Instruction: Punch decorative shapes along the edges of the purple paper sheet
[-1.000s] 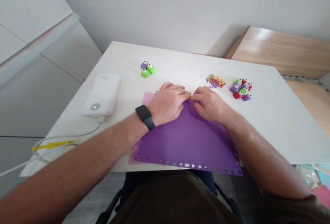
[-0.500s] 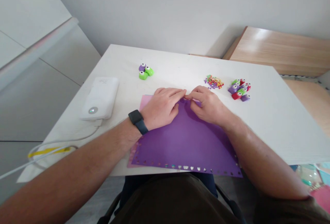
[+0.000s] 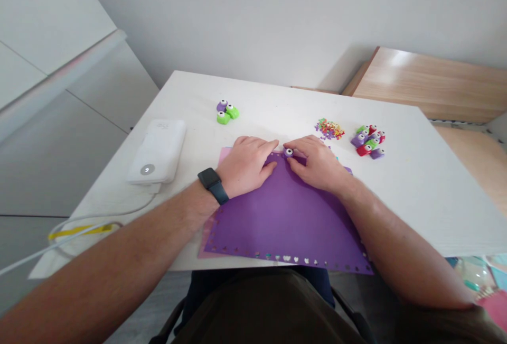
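Now the purple punch (image 3: 288, 152) shows in the right hand (image 3: 318, 162).

A white power bank (image 3: 156, 146) is placed flat on the left side of the table (image 3: 428, 191), its round display (image 3: 147, 169) turned upward. A white cable (image 3: 47, 250) is routed in a loop near the left edge — a yellow strip (image 3: 68, 232) is seen along it. The table is bordered by a pale wall (image 3: 257, 21) behind, white cabinet panels (image 3: 99, 80) at left and a wood-grain unit (image 3: 428, 77) at right. At lower right, a pink item (image 3: 497, 304) is partly shown — cut off by the frame.
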